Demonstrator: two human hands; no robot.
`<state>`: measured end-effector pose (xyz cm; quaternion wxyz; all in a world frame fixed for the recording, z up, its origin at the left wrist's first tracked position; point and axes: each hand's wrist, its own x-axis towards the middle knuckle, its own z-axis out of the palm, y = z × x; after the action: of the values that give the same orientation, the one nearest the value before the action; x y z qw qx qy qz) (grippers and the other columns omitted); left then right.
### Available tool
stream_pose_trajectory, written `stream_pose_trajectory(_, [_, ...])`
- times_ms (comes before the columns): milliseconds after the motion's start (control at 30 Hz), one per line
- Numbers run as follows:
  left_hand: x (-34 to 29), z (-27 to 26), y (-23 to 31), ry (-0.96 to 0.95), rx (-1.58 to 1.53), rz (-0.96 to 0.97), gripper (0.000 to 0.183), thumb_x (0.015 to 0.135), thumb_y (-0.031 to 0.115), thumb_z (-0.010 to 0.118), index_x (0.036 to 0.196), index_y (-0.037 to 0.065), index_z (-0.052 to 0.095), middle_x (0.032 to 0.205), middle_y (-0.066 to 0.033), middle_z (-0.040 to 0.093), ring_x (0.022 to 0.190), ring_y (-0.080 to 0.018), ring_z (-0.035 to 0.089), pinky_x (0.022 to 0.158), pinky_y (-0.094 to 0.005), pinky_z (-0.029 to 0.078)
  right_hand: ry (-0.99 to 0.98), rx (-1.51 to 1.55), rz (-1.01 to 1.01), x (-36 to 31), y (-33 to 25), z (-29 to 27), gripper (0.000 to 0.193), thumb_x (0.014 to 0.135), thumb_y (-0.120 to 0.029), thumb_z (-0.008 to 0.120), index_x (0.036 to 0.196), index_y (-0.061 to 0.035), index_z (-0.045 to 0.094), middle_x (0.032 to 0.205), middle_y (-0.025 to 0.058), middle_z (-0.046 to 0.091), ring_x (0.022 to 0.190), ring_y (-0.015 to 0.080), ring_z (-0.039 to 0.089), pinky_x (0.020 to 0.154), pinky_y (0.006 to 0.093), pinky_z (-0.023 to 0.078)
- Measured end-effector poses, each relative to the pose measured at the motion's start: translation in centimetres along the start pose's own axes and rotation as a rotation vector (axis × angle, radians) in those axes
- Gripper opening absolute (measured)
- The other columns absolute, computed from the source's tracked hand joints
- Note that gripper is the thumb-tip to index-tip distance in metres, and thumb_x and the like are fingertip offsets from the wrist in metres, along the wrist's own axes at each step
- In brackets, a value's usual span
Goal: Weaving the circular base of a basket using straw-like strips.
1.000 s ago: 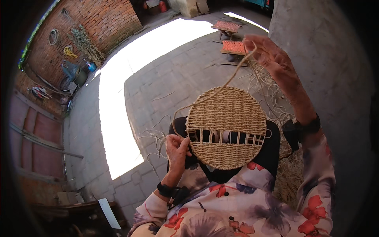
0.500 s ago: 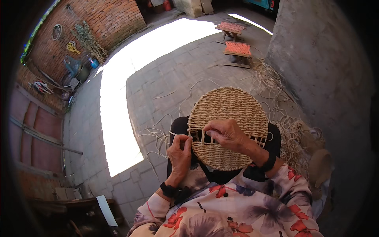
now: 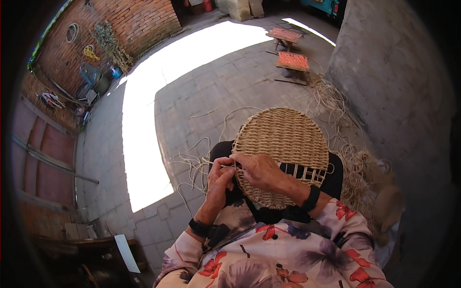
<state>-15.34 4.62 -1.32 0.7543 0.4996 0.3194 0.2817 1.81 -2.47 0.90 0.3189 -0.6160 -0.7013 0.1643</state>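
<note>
Grey paved yard (image 3: 192,96). Round tan woven-cord disc (image 3: 283,132) on black-trousered lap (image 3: 337,170); left hand (image 3: 217,185) and right hand (image 3: 261,173) pinch thin tan cord (image 3: 235,163) at its left edge. Uneven pull might skew the weave.

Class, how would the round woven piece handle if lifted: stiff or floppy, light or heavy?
The round woven piece is probably fairly stiff: its dense rows keep a flat disc. It looks light, with an open gap in it. That gap's few strands may flex most.

From the person's head, we look down and forward, wide-angled, over a nearby woven disc (image 3: 282,137) and the paved floor (image 3: 192,98).
</note>
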Motion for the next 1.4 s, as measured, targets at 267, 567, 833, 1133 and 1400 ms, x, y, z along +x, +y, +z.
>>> stream_pose_trajectory(267, [-0.9,1.1,0.0,0.081,0.153,0.047,0.035,0.088,0.003,0.065,0.117,0.008,0.047,0.094,-0.0041,0.064,0.065,-0.0072,0.053,0.052,-0.0196,0.042,0.360,-0.507,-0.200,0.3,-1.3,-0.6,0.018,0.072,-0.014,0.067,0.089,-0.0094,0.061,0.082,0.0082,0.054,0.081,0.0271,0.063,0.068,0.0388,0.051])
stream_pose_trajectory(567, [-0.7,0.9,-0.9,0.117,0.210,0.101,0.029,0.088,0.003,0.064,0.113,0.008,0.049,0.095,-0.0044,0.064,0.068,-0.0062,0.055,0.052,-0.0199,0.045,0.111,1.169,0.320,-1.2,-2.2,-0.7,0.010,0.096,-0.008,0.056,0.105,-0.0057,0.059,0.084,0.0020,0.060,0.065,0.0077,0.052,0.056,0.0226,0.042])
stream_pose_trajectory(833, [-1.4,1.9,-0.1,0.213,0.764,0.429,0.022,0.082,0.001,0.066,0.103,0.007,0.060,0.092,-0.0037,0.064,0.066,-0.0124,0.059,0.057,-0.0278,0.049,0.192,1.299,0.529,-6.3,0.1,-1.0,0.019,0.099,-0.014,0.057,0.115,-0.0045,0.056,0.085,0.0003,0.061,0.067,0.0038,0.055,0.059,0.0177,0.046])
stream_pose_trajectory(1133, [-0.9,4.7,2.9,-0.183,1.446,0.689,0.007,0.087,0.014,0.064,0.092,0.011,0.069,0.085,-0.0085,0.065,0.077,-0.0308,0.066,0.065,-0.0424,0.053,0.376,1.110,0.603,-8.2,2.6,-3.2,0.022,0.103,-0.020,0.053,0.101,-0.0027,0.065,0.082,0.0010,0.064,0.058,0.0038,0.057,0.049,0.0185,0.046])
stream_pose_trajectory(1400, [0.6,4.9,3.6,-0.286,1.515,0.600,0.017,0.091,0.022,0.060,0.083,0.008,0.066,0.073,-0.0135,0.064,0.067,-0.0341,0.066,0.060,-0.0452,0.051,0.421,1.177,0.575,-8.6,3.2,-3.5,0.016,0.102,-0.017,0.054,0.102,-0.0047,0.063,0.084,0.0005,0.065,0.068,0.0045,0.059,0.062,0.0197,0.050])
